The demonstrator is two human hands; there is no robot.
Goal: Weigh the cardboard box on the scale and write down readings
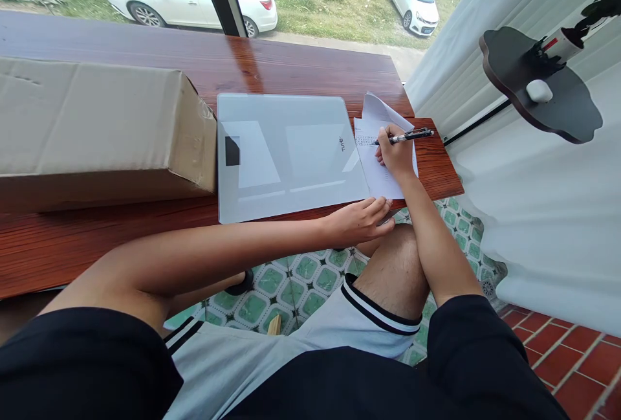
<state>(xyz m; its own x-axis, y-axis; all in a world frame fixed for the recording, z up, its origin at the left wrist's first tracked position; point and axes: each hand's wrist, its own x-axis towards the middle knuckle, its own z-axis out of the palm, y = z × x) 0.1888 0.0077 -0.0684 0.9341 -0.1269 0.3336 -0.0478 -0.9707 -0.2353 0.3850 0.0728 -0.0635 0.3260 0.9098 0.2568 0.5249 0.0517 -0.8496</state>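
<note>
My right hand [394,153] is closed round a black-and-clear pen [412,136], its tip touching a white sheet of paper [383,177]. Small rows of handwriting show at the left of the sheet, and a page at the far end curls up. By the table's front edge, my left hand [359,221] lies with fingers stretched out, close to the paper's near edge. Left of the paper is a flat, glossy white panel [291,200] with dark lettering and a small black rectangle; the paper meets its right side.
A large cardboard box [87,122] stands on the reddish wooden table [310,57], left of the panel. To the right, a dark wavy-edged stand [514,77] bears a small white object [539,90] and a pot. White curtains [548,213] hang beside it. Beyond the window are parked cars.
</note>
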